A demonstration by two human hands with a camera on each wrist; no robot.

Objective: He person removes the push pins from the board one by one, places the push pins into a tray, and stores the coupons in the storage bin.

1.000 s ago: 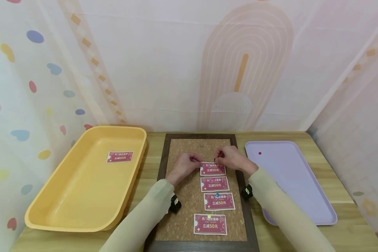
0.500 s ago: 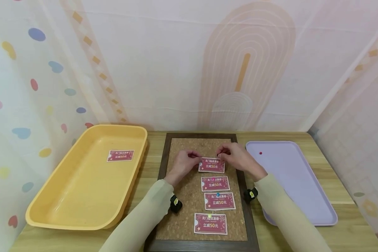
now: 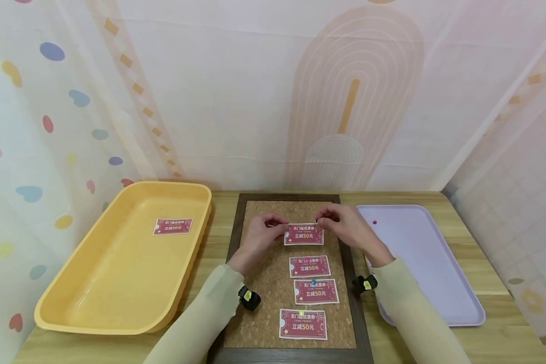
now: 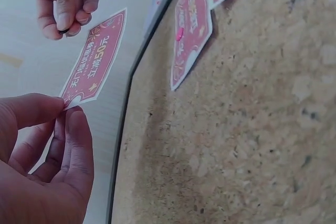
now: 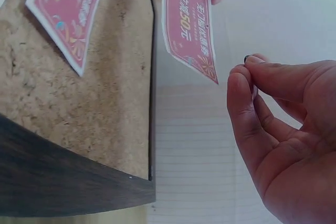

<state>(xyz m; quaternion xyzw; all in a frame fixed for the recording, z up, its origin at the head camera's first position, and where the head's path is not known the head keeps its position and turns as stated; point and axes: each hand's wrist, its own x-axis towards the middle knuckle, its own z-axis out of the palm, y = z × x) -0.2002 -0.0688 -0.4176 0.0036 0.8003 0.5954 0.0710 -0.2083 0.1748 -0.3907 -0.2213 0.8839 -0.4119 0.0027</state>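
Okay, so from my end of the feed: the big yellow tub [image 3: 118, 273] on the left has one pink coupon [image 3: 173, 226] in it, lying flat toward the far right of its floor. Over on the right there's the purple tray [image 3: 414, 232], and all I can spot in that is one small red dot [image 3: 375, 222] near its far left corner, too tiny to make out properly. My left hand [image 3: 261, 235] is pinching the held coupon [image 3: 304, 235] by its left end, thumb against fingers, and the coupon is up in the air over the far part of the cork board [image 3: 264, 323]. My right hand [image 3: 348, 227] has thumb and fingertips together on a little black pin [image 5: 247, 59], mostly hidden by the fingers; the right wrist cam shows it just beside the coupon's free end, with a gap between them. Nearer me, three more coupons [image 3: 316, 293] run down the board, with a pink pin [image 3: 307, 261], a blue pin [image 3: 313, 282] and a yellow-green pin [image 3: 302, 313] at their tops
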